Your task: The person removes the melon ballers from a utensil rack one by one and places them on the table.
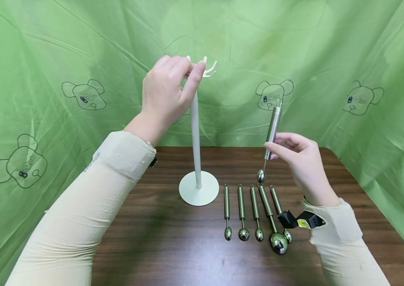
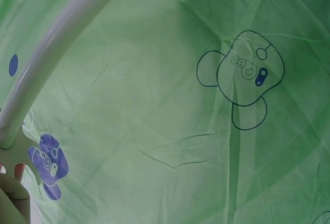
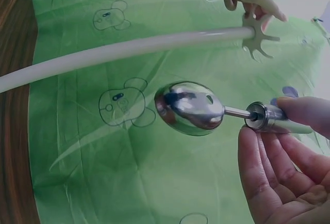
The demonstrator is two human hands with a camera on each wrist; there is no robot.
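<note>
A white stand point(image 1: 195, 139) with a round base rises from the table, topped by a ring of pronged hooks point(image 3: 253, 37). My left hand point(image 1: 170, 81) pinches the hook top at its left side; the fingertips are partly hidden in the head view. My right hand point(image 1: 296, 159) holds a steel melon baller point(image 1: 272, 129) by the lower handle, between thumb and fingers. Its handle loop points up and its small oval scoop point(image 3: 188, 108) hangs down, right of the stand and apart from it. A small hole shows in the scoop.
Several more steel melon ballers point(image 1: 241, 202) lie in a row on the brown wooden table point(image 1: 159, 246), handles pointing away. One has a larger round scoop point(image 1: 279, 243). Green cloth point(image 1: 223, 31) with bear outlines hangs behind and at both sides.
</note>
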